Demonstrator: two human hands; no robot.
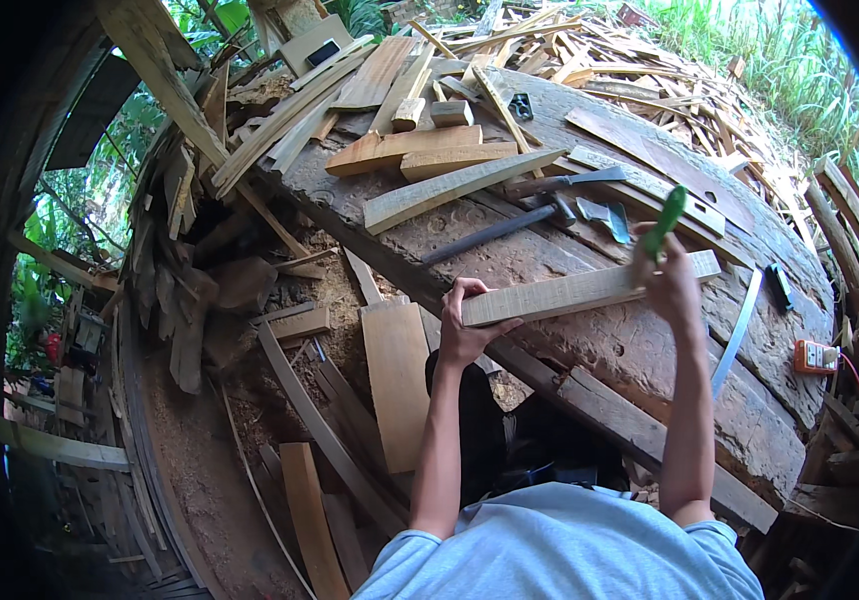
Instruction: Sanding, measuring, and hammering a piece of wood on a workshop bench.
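Note:
A squared length of pale wood point(570, 293) lies slantwise in front of me over the thick, worn plank bench point(600, 355). My left hand point(463, 325) grips its near left end, with the thumb along the lower edge and fingers over the top. Close to the wood's right end, my right hand point(672, 285) is closed round a green tool point(665, 222) that points upward. The fingers are partly blurred, and the tool's lower part is hidden, so its kind cannot be told. A hammer point(495, 236) with a dark handle rests on the bench just beyond the wood.
Beyond the hammer lie a flat-bladed tool point(590, 177) and a tapered board point(460, 190). A long metal strip point(738, 335) and an orange socket box point(813, 357) with a red cord are at the right. Offcuts point(640, 75) pile up behind; a board point(395, 385) leans at the left.

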